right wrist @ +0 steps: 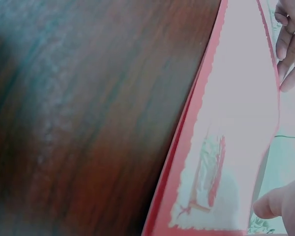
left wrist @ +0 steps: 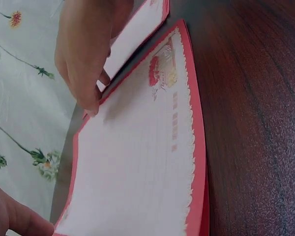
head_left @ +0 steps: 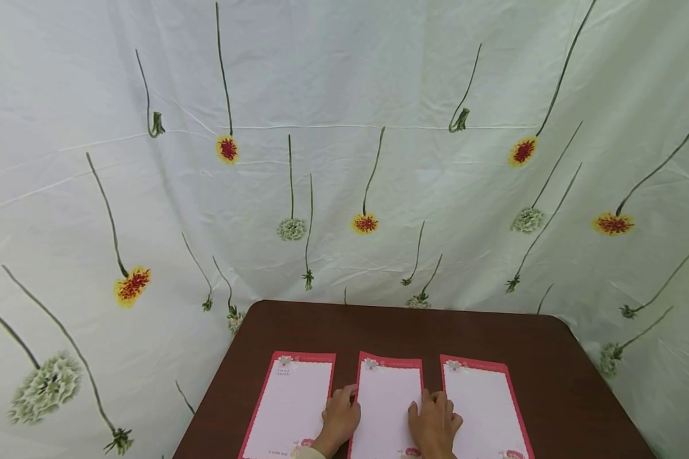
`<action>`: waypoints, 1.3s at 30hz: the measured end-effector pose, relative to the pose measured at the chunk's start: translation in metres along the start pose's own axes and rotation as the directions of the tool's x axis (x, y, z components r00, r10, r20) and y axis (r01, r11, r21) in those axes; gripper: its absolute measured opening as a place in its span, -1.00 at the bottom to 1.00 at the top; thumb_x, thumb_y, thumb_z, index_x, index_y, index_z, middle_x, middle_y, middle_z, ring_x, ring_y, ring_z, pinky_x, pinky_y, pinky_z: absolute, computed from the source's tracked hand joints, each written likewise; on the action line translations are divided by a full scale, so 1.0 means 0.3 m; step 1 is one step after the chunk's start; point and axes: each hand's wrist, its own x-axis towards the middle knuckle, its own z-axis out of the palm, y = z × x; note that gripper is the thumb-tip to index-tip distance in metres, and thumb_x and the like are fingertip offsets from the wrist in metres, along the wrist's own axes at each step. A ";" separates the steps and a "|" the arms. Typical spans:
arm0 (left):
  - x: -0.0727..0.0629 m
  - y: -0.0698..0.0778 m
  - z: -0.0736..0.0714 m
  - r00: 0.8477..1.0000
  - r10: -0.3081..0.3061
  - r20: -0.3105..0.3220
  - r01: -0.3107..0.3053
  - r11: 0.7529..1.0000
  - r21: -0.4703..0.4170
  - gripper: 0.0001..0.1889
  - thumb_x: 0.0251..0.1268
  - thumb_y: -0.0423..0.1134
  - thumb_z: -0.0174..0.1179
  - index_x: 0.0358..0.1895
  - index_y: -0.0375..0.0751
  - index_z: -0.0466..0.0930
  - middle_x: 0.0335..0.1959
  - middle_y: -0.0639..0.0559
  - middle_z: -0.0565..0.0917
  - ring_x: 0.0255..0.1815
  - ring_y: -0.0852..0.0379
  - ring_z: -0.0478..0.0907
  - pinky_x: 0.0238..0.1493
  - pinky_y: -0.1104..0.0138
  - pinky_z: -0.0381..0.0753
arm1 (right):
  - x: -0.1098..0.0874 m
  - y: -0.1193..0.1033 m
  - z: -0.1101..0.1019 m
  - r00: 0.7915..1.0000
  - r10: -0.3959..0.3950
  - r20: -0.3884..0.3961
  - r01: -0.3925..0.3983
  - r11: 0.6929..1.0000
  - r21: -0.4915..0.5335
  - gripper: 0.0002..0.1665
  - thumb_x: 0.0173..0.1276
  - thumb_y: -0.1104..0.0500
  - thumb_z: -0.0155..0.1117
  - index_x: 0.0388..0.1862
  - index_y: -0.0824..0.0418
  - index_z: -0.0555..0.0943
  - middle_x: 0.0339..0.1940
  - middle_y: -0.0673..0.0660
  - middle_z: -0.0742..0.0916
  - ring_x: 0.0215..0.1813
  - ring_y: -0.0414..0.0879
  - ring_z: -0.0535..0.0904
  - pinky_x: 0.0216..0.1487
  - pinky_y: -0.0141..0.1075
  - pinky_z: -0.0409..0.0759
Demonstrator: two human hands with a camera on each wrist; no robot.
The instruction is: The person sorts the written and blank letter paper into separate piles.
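Note:
Three red-bordered letter papers lie in a row: a left one [head_left: 295, 401], a middle one [head_left: 387, 398] and a right one [head_left: 482, 408]. My left hand [head_left: 341, 417] grips the middle paper's left edge, fingers bent at the border. At the opposite edge my right hand [head_left: 434, 424] holds the same paper, its fingers reaching over the gap toward the right paper. In the left wrist view the middle letter paper [left wrist: 137, 147] bows slightly, and a second red edge shows beneath it. A printed picture decorates its near corner.
The papers lie on a dark brown wooden table [head_left: 407, 328] with rounded far corners. A pale cloth [head_left: 333, 76] printed with hanging flowers surrounds the table at the back and sides.

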 end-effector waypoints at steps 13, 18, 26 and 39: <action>-0.004 0.032 -0.014 0.998 0.051 -0.022 -0.051 0.999 -0.011 -0.65 0.29 -0.40 0.17 0.13 -0.27 0.68 -0.11 -0.09 0.68 0.03 -0.23 0.55 -0.12 -0.13 0.38 | 0.014 0.005 -0.031 0.994 -0.068 -0.081 0.074 0.994 0.081 -0.58 0.43 0.27 0.28 0.23 0.32 0.67 -0.24 0.31 0.73 -0.04 0.33 0.65 -0.12 0.21 0.28; -0.017 0.053 -0.005 0.984 0.159 -0.083 -0.159 0.987 0.007 -0.65 0.27 -0.35 0.19 0.12 -0.25 0.67 -0.14 -0.09 0.68 -0.05 -0.20 0.55 -0.20 -0.02 0.36 | 0.020 0.003 -0.079 0.988 -0.098 -0.118 0.111 0.988 0.112 -0.59 0.43 0.29 0.27 0.23 0.33 0.68 -0.27 0.31 0.74 -0.08 0.33 0.67 -0.16 0.18 0.28; -0.024 0.115 0.008 0.965 0.263 -0.007 -0.264 0.964 -0.038 -0.58 0.24 -0.32 0.26 0.19 -0.31 0.63 -0.06 -0.19 0.70 -0.09 -0.20 0.56 -0.23 0.05 0.28 | 0.051 0.042 -0.150 0.986 -0.095 -0.140 0.112 0.986 0.122 -0.56 0.42 0.32 0.25 0.25 0.38 0.67 -0.34 0.26 0.73 -0.18 0.27 0.67 -0.17 0.19 0.27; -0.026 0.241 0.113 0.930 0.246 0.273 -0.207 0.964 -0.164 -0.44 0.28 -0.17 0.28 0.34 -0.27 0.55 0.19 -0.23 0.63 0.23 -0.35 0.51 0.06 -0.21 0.31 | 0.074 0.190 -0.254 0.984 -0.046 -0.174 0.067 0.991 0.113 -0.55 0.42 0.35 0.19 0.28 0.38 0.64 -0.31 0.30 0.73 -0.16 0.31 0.67 -0.15 0.21 0.28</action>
